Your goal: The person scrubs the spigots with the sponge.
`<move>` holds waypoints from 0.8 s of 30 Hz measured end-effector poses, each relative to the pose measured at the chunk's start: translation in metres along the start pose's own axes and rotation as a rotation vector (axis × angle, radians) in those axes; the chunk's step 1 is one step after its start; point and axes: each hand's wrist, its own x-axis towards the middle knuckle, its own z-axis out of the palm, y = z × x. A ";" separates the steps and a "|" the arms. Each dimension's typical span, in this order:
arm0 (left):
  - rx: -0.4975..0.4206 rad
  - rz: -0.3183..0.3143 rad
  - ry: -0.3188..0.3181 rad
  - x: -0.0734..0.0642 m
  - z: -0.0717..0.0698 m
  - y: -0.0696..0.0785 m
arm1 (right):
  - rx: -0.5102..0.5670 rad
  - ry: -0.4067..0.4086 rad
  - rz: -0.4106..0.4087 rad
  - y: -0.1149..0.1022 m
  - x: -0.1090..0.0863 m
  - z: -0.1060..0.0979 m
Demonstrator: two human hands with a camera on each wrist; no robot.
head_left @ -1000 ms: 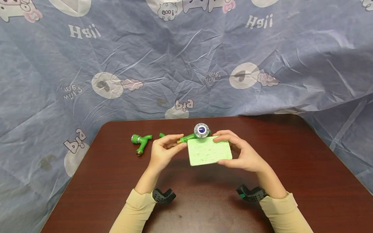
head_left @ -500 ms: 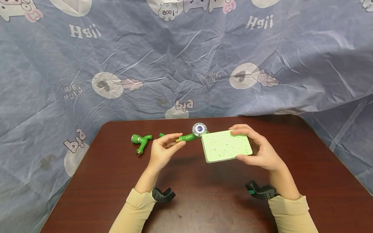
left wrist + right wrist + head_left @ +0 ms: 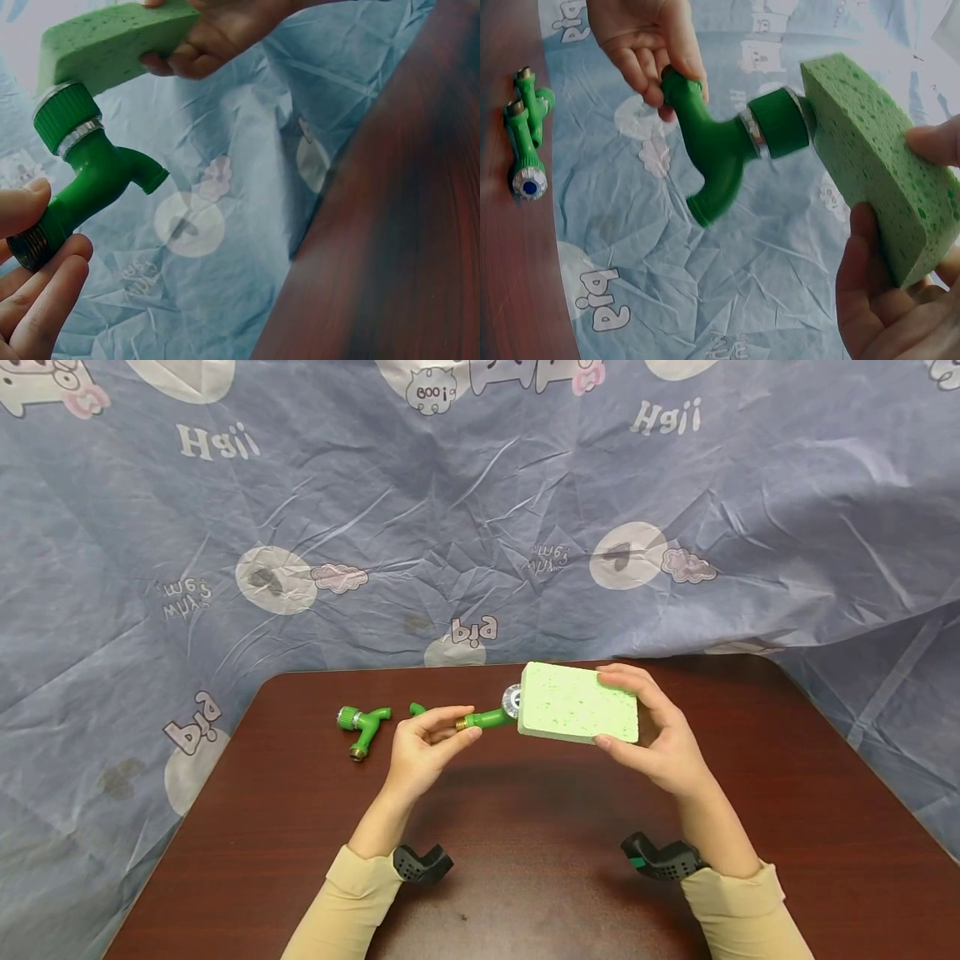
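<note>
My left hand (image 3: 423, 747) pinches a green water tap (image 3: 97, 176) by its brass-threaded inlet end, holding it up over the table. The tap's round knob (image 3: 780, 122) faces toward me, with a silver rim and a blue-centred cap. In my right hand (image 3: 660, 735) is a light green rectangular sponge (image 3: 577, 702), gripped at its right end between thumb and fingers. One broad end of the sponge lies against the knob's face in the right wrist view (image 3: 885, 150). From the head view, the sponge covers part of the knob and the tap's spout.
Another green tap (image 3: 363, 727) lies on the dark red-brown table (image 3: 300, 827) left of my left hand. Behind that hand shows the tip of a further green tap (image 3: 417, 708). A blue printed cloth (image 3: 450, 527) hangs past the table's far edge.
My right hand drew the sponge rightward off the tap, then raised it and tilted it so it overlaps the knob. The left hand and its tap have barely moved.
</note>
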 end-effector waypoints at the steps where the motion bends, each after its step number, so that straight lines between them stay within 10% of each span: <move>1: -0.003 0.000 0.005 0.000 0.000 0.000 | 0.001 0.016 0.002 0.000 0.000 -0.001; 24: -0.035 0.008 0.019 0.004 -0.008 -0.026 | 0.030 0.048 0.007 0.000 0.001 0.010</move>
